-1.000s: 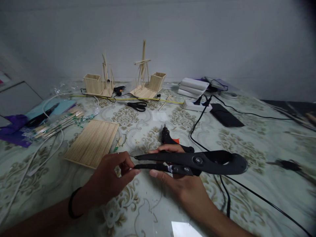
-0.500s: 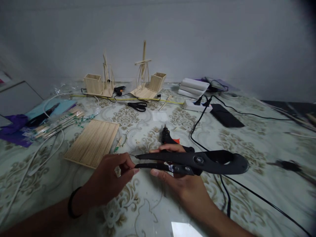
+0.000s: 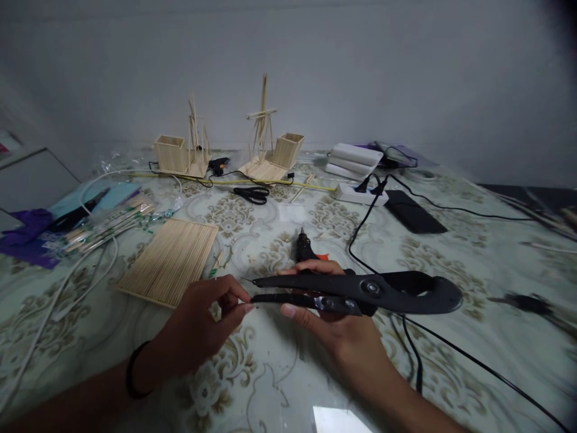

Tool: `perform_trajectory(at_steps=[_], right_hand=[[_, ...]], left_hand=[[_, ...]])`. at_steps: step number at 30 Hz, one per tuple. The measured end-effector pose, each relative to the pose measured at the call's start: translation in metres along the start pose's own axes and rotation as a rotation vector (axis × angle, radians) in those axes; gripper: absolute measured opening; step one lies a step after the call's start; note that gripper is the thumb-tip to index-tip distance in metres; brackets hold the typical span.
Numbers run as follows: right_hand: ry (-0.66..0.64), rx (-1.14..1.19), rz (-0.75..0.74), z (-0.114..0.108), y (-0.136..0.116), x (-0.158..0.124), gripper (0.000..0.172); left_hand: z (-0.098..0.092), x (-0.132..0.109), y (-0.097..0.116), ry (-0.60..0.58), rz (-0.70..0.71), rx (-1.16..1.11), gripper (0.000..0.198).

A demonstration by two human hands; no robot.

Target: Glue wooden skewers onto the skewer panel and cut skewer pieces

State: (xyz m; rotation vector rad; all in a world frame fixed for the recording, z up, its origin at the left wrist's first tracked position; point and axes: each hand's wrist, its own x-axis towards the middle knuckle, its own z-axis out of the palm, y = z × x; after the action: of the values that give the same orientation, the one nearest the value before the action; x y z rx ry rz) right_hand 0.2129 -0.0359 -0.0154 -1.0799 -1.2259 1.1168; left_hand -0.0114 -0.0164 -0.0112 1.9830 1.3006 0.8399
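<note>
In my right hand [image 3: 333, 325] lies a pair of black shears [image 3: 333, 285], held across the palm with the fingers behind and the thumb in front. Its two long, narrow arms point left and stand slightly apart; the wider looped end with a round pivot points right. My left hand [image 3: 210, 319], with a dark band on the wrist, pinches the tip of the lower arm between thumb and fingers. Whether anything small is also in that pinch is hidden. Just behind the right hand a black glue gun [image 3: 305, 245] rests on the table, partly covered.
A flat panel of thin wooden sticks [image 3: 170, 261] lies left. Bagged sticks [image 3: 108, 225] are farther left. Behind are black-handled scissors [image 3: 252, 194], two stick models [image 3: 171, 155], a power strip [image 3: 360, 193] and a phone [image 3: 415, 211]. A black cable [image 3: 473, 356] crosses the right side.
The shears and my right hand have shifted slightly to the right. My left fingers stay pinched at the tip of the lower arm.
</note>
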Motion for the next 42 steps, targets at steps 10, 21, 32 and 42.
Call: perform_trajectory(at_steps=[10, 21, 32, 42], right_hand=[[0.011, 0.019, -0.019, -0.002, 0.002, 0.002, 0.043], [0.016, 0.008, -0.035, -0.001, 0.001, 0.002, 0.043], [0.058, -0.015, -0.03, -0.002, -0.001, 0.002, 0.044], [0.017, 0.006, 0.018, -0.001, -0.003, 0.0, 0.046]], left_hand=[[-0.001, 0.0, -0.007, 0.078, 0.025, 0.039, 0.018], [0.0, 0.001, -0.01, 0.164, 0.168, 0.086, 0.023], [0.001, -0.003, -0.005, 0.175, 0.433, 0.221, 0.027], [0.001, -0.003, -0.009, 0.14, 0.379, 0.171, 0.023]])
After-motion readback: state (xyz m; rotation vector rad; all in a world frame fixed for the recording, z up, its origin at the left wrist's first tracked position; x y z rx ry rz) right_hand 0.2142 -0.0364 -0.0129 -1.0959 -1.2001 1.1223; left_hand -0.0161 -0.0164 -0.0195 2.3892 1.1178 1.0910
